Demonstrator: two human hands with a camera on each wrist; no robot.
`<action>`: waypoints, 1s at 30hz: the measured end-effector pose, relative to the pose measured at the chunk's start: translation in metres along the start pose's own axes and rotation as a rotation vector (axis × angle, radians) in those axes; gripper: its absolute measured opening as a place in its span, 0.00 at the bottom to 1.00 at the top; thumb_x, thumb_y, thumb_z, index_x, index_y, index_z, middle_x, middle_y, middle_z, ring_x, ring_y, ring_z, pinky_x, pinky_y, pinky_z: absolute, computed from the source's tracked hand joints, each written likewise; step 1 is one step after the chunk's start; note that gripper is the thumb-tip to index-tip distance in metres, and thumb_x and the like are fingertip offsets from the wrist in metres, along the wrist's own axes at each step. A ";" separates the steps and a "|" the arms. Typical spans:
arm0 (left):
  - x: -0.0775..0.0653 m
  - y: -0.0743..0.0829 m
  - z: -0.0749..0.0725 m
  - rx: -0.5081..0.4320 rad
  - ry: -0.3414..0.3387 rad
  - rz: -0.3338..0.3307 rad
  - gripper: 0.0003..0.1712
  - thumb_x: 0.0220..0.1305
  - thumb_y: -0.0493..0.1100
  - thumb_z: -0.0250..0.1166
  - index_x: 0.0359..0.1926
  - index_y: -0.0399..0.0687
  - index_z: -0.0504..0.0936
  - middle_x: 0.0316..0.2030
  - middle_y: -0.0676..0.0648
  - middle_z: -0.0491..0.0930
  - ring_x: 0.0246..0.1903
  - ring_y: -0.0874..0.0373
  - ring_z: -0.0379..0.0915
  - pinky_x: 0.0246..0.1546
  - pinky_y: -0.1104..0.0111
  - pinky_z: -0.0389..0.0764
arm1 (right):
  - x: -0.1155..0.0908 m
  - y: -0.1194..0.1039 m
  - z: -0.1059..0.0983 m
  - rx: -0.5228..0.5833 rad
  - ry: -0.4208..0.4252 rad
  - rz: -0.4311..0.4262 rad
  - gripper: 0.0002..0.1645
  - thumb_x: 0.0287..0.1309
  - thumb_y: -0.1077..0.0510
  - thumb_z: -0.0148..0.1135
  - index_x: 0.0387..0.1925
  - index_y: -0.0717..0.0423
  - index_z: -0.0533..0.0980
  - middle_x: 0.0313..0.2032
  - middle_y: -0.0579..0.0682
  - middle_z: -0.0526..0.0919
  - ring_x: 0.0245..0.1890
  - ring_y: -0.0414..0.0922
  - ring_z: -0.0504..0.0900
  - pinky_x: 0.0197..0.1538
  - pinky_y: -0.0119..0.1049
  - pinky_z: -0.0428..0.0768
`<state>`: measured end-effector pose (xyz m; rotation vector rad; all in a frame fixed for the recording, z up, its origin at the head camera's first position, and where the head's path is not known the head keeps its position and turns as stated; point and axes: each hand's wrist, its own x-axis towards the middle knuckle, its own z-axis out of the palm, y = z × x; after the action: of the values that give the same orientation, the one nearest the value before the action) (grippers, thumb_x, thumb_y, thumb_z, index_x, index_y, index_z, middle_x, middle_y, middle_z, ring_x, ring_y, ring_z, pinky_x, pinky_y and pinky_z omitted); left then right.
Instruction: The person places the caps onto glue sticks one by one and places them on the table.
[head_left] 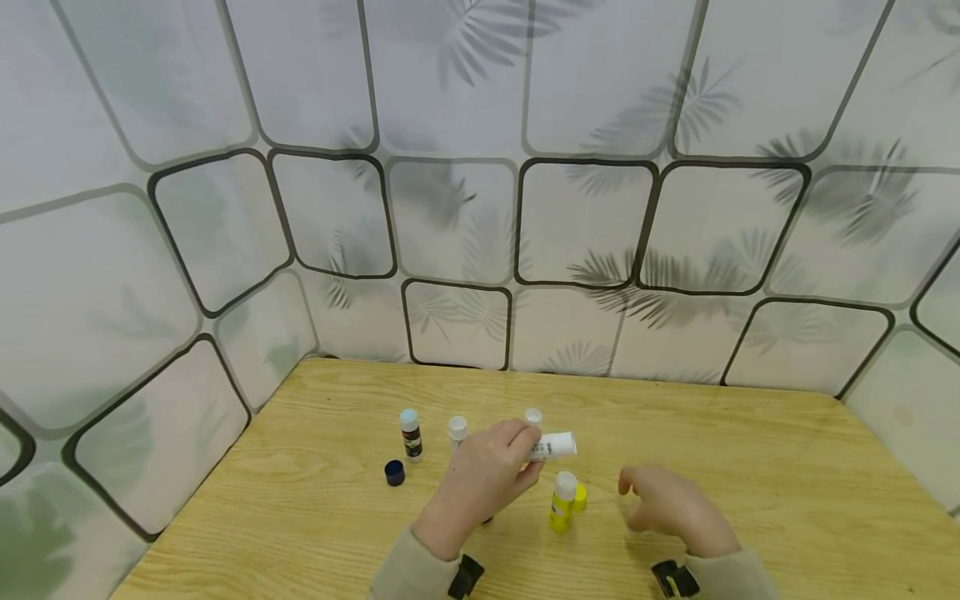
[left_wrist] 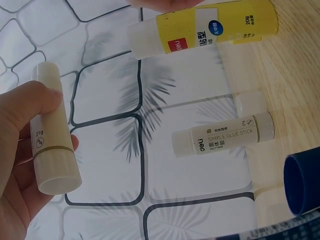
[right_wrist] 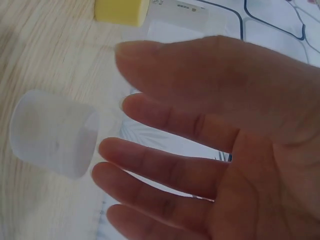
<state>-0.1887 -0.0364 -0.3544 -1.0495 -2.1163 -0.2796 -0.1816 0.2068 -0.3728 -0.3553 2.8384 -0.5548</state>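
My left hand (head_left: 487, 471) grips a white glue stick (head_left: 555, 446), which lies nearly level in the head view. Thumb and fingers wrap round its barrel (left_wrist: 50, 125) in the left wrist view. My right hand (head_left: 667, 504) is just above the table on the right, fingers loosely bent and holding nothing. Close to its fingertips, a translucent white cap (right_wrist: 52, 132) lies on the table in the right wrist view. Between the hands stands a yellow glue stick (head_left: 561, 504) with a white top, and a yellow cap (head_left: 580, 498) sits right beside it.
Left of my left hand stand a dark-labelled glue stick (head_left: 411, 437) with a light-blue top and another white glue stick (head_left: 458, 429), partly hidden. A navy cap (head_left: 394, 472) lies near them. A patterned curtain (head_left: 465, 225) rises behind the wooden table (head_left: 300, 500).
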 end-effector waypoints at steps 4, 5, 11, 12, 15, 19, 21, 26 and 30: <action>0.000 0.000 0.000 -0.003 0.003 0.002 0.12 0.48 0.43 0.66 0.34 0.43 0.78 0.33 0.51 0.77 0.30 0.64 0.74 0.29 0.78 0.75 | 0.000 0.000 0.002 0.016 -0.003 0.011 0.19 0.29 0.70 0.61 0.31 0.59 0.73 0.30 0.52 0.75 0.28 0.47 0.70 0.28 0.41 0.68; 0.000 0.000 0.000 -0.001 0.004 0.004 0.12 0.48 0.43 0.66 0.34 0.44 0.78 0.32 0.51 0.77 0.29 0.64 0.73 0.29 0.79 0.74 | 0.000 0.000 0.002 0.021 -0.008 0.017 0.19 0.29 0.70 0.61 0.32 0.59 0.73 0.28 0.51 0.74 0.27 0.47 0.69 0.28 0.41 0.67; -0.001 0.000 0.001 -0.004 -0.002 0.003 0.12 0.48 0.43 0.66 0.34 0.44 0.77 0.32 0.51 0.77 0.29 0.64 0.73 0.28 0.79 0.74 | 0.001 0.001 0.005 0.012 -0.018 0.026 0.19 0.29 0.71 0.59 0.32 0.58 0.72 0.23 0.49 0.69 0.22 0.46 0.64 0.24 0.37 0.62; -0.001 0.000 0.001 -0.005 -0.004 0.002 0.12 0.48 0.43 0.66 0.34 0.44 0.77 0.32 0.51 0.77 0.29 0.64 0.73 0.28 0.79 0.74 | 0.001 0.001 0.005 0.011 -0.018 0.025 0.19 0.29 0.71 0.59 0.31 0.58 0.72 0.22 0.49 0.68 0.22 0.46 0.64 0.24 0.37 0.62; -0.001 0.000 0.000 -0.004 -0.005 0.004 0.12 0.48 0.43 0.66 0.34 0.44 0.77 0.32 0.51 0.77 0.29 0.64 0.73 0.28 0.78 0.74 | 0.001 0.002 0.006 0.027 -0.024 0.032 0.19 0.29 0.71 0.58 0.31 0.58 0.72 0.22 0.48 0.68 0.21 0.46 0.63 0.23 0.37 0.61; 0.000 0.000 -0.001 -0.007 -0.008 0.003 0.12 0.48 0.43 0.66 0.34 0.44 0.77 0.33 0.51 0.77 0.29 0.64 0.73 0.29 0.78 0.74 | 0.002 0.004 0.009 0.067 -0.041 0.044 0.18 0.30 0.73 0.56 0.31 0.58 0.72 0.23 0.49 0.69 0.19 0.45 0.61 0.22 0.35 0.58; 0.000 0.000 -0.001 -0.008 -0.012 0.002 0.11 0.49 0.43 0.66 0.34 0.44 0.77 0.33 0.51 0.77 0.29 0.64 0.73 0.29 0.78 0.74 | 0.003 0.004 0.010 0.073 -0.051 0.051 0.18 0.31 0.73 0.54 0.31 0.58 0.72 0.23 0.49 0.70 0.18 0.44 0.60 0.21 0.35 0.58; -0.001 0.000 0.000 -0.004 -0.012 0.005 0.11 0.49 0.43 0.66 0.34 0.44 0.77 0.33 0.51 0.76 0.29 0.64 0.73 0.29 0.78 0.74 | 0.003 0.004 0.009 0.064 -0.061 0.045 0.17 0.32 0.73 0.53 0.31 0.58 0.72 0.25 0.49 0.71 0.18 0.44 0.60 0.21 0.35 0.57; 0.000 0.000 0.000 -0.004 -0.012 0.005 0.11 0.49 0.43 0.66 0.34 0.44 0.77 0.33 0.51 0.77 0.29 0.64 0.73 0.29 0.79 0.74 | 0.002 0.004 0.009 0.060 -0.074 0.050 0.17 0.32 0.73 0.52 0.30 0.58 0.72 0.26 0.49 0.71 0.19 0.45 0.62 0.21 0.35 0.59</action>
<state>-0.1886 -0.0366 -0.3549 -1.0608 -2.1243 -0.2764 -0.1822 0.2066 -0.3824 -0.2872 2.7452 -0.6021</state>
